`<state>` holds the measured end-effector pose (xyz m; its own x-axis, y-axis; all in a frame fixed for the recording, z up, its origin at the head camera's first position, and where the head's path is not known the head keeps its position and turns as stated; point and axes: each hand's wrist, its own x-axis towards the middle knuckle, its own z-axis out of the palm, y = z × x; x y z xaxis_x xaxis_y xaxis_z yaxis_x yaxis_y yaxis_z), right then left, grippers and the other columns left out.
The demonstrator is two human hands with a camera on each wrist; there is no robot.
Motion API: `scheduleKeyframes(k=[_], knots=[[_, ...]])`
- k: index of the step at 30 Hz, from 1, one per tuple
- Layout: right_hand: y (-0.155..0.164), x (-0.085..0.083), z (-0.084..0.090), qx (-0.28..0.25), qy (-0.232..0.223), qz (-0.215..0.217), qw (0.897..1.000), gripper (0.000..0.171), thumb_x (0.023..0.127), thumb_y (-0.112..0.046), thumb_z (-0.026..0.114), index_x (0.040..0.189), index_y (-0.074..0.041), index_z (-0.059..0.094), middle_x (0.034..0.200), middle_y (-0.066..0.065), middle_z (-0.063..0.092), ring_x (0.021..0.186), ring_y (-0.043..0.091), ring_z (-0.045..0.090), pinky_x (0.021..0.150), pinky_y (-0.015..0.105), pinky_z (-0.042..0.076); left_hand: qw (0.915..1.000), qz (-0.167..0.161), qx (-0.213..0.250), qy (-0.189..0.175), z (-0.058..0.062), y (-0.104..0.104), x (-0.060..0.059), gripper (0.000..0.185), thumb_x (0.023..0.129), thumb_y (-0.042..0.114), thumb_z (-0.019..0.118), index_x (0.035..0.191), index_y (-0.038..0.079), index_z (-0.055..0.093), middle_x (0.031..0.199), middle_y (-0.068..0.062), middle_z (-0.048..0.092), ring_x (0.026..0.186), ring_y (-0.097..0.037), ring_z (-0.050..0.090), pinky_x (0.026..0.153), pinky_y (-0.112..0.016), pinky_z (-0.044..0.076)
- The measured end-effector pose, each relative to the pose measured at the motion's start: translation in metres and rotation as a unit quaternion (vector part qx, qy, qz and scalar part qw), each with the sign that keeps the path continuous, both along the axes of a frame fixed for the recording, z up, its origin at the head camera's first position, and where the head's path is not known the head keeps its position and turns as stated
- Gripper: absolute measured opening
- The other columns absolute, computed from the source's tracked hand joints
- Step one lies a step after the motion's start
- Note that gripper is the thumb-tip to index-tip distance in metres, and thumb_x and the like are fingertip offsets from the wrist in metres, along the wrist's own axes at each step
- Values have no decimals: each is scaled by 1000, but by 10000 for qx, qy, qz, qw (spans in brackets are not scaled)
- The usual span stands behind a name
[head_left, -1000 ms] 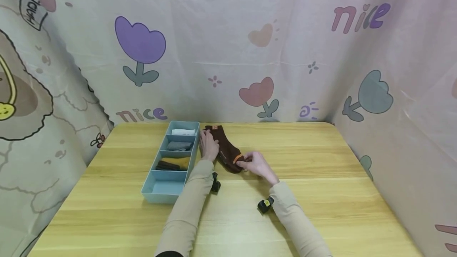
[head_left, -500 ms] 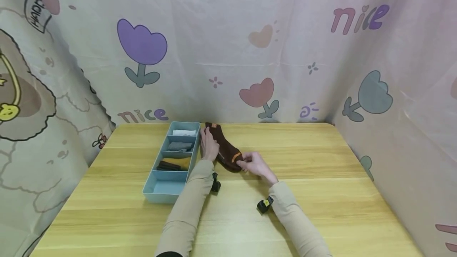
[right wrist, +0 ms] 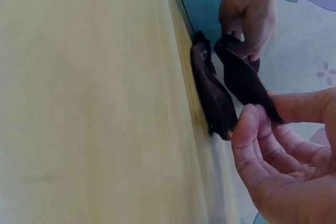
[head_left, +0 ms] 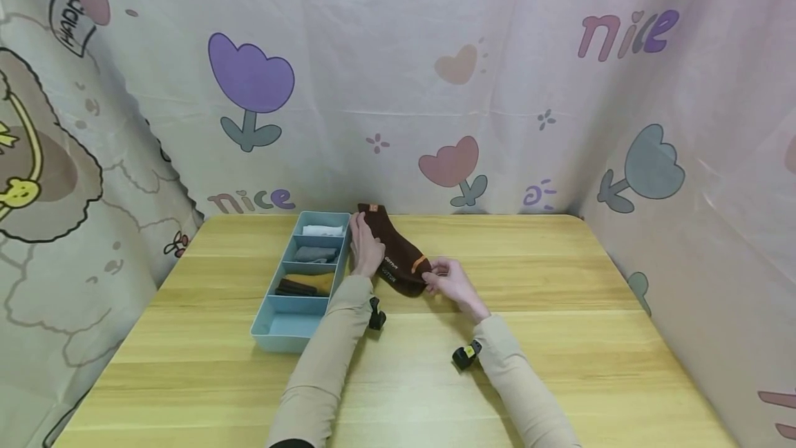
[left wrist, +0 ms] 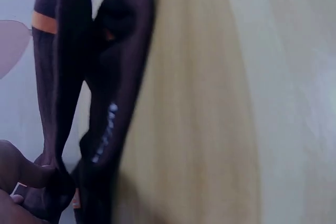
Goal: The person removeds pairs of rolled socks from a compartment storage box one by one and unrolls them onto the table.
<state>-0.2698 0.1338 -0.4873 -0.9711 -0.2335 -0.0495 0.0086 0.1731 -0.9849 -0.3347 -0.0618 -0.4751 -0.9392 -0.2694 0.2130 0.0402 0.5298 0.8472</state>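
Note:
A dark brown sock (right wrist: 244, 80) with an orange stripe is held stretched between my two hands, slightly raised off the table. At its cuff end my left hand (head_left: 367, 247) pinches it. My right hand (head_left: 454, 285) pinches the toe between thumb and fingers. Below it a matching brown sock (right wrist: 210, 87) with pale lettering lies on the table; in the head view the upper sock (head_left: 392, 237) overlaps most of it. In the left wrist view the lettered sock (left wrist: 126, 61) appears beside the held one, apart along much of its length.
Just left of my left hand stands a light blue divided box (head_left: 280, 344). Its compartments hold a folded white item (head_left: 322, 231), a grey one (head_left: 315, 254), and yellow (head_left: 320, 281) and dark brown folded pieces. A patterned curtain (head_left: 373, 88) hangs behind the wooden table (head_left: 528, 261).
Both hands have shifted slightly away from me, and the upper sock has been lifted, its cuff end now higher in view. More lettering on the lower sock shows.

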Motion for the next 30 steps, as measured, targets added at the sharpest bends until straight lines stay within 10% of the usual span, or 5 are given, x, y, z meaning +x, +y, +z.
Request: scheduleKeyframes(k=[13,30], knots=[[18,2,2,-1429,-467,-858,9849,20,87,10,56,106,16,58,90,7,64,72,16,68,74,26,61,9969,-217,691,295,9,3,-2,64,86,-5,69,145,-1,44,155,-21,38,144,-38,38,123,-49,29],[37,0,-5,-2666,-541,-1901,9433,20,88,14,50,89,-4,59,79,3,62,61,10,62,59,21,55,9878,-1523,330,-5,3,12,-15,65,89,-9,56,150,-4,36,161,-22,29,151,-38,29,125,-48,25]])
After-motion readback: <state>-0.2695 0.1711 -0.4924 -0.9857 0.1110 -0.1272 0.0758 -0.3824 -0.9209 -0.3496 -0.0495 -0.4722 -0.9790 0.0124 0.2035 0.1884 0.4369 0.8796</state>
